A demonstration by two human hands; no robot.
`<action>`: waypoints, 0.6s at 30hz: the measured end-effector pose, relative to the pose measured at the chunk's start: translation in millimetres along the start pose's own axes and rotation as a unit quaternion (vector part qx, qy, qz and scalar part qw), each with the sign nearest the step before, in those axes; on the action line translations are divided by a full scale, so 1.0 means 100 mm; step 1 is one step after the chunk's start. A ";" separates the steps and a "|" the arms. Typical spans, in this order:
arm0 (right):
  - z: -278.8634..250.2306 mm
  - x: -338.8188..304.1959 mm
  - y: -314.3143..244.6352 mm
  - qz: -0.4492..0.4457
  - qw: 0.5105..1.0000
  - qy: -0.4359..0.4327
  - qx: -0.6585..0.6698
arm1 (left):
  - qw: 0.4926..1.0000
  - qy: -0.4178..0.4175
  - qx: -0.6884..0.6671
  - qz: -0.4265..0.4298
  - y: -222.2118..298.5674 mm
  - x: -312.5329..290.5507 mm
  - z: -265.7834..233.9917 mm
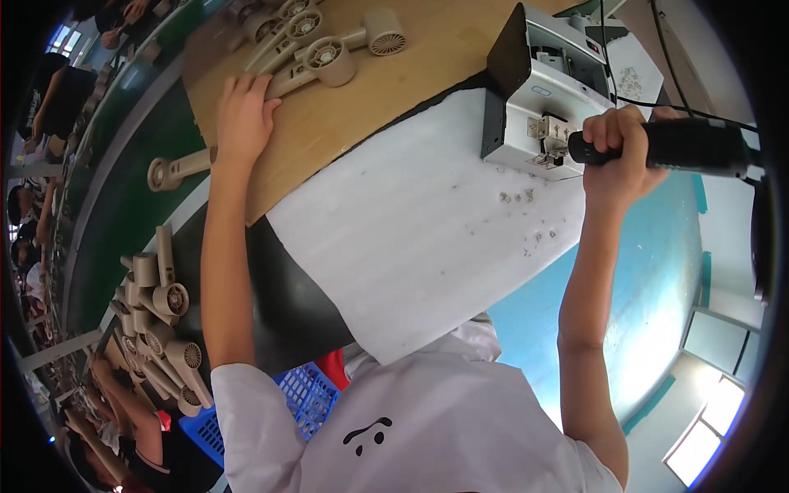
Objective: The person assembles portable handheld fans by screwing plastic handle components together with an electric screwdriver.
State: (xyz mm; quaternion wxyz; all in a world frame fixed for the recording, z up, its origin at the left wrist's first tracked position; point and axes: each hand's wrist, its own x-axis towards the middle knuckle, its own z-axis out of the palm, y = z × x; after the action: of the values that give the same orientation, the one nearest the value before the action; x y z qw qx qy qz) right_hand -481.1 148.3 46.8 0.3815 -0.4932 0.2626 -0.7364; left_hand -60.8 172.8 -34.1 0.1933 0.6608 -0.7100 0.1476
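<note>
- Two hands were at work: my left hand (243, 115) lay flat and open, fingers spread, on the wooden tabletop (386, 90), its fingertips touching the handle of the nearest beige hair-dryer shell (316, 64).
- That shell lay at the front of a cluster of like beige shells (283, 25) at the far edge of the wood, fan grilles up, handles pointing toward me.
- My right hand (618, 152) was clamped in a fist round a black electric screwdriver (674, 146), which lay roughly level, its black body running off to my right.
- The tool's tip sat against the front of a small grey machine (542, 90) with a dark side panel and a metal fitting at its face; whether the tip touched the fitting I could not tell.
- The machine stood at the far edge of a white foam mat (427, 230), and a scatter of small screws (526, 218) lay on the mat just below it.
- One more beige shell (173, 171) lay on the green conveyor belt (123, 205) to my left, apart from my hand.
- More shells were piled in a heap (160, 320) lower left, beside a blue plastic crate (308, 403).
- Other people sat along the belt at the far left edge.
</note>
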 end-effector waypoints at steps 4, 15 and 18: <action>0.03 0.00 0.06 0.013 1.000 -0.005 -0.024 | 0.984 0.072 -0.134 -0.088 0.19 0.02 -0.17; 0.07 0.01 0.03 0.152 0.987 0.000 -0.044 | 0.740 0.052 -0.643 -0.190 1.32 -0.58 -0.77; 0.00 -0.29 -0.07 0.206 0.969 -0.036 0.131 | 0.866 -0.039 -0.486 -0.111 1.75 -0.84 -0.83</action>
State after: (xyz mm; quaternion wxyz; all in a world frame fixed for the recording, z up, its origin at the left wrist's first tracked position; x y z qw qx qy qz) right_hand -476.8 176.6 37.1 0.5955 -0.4008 0.2455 -0.6516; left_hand -224.0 300.1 7.8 0.4774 0.5631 -0.6207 -0.2641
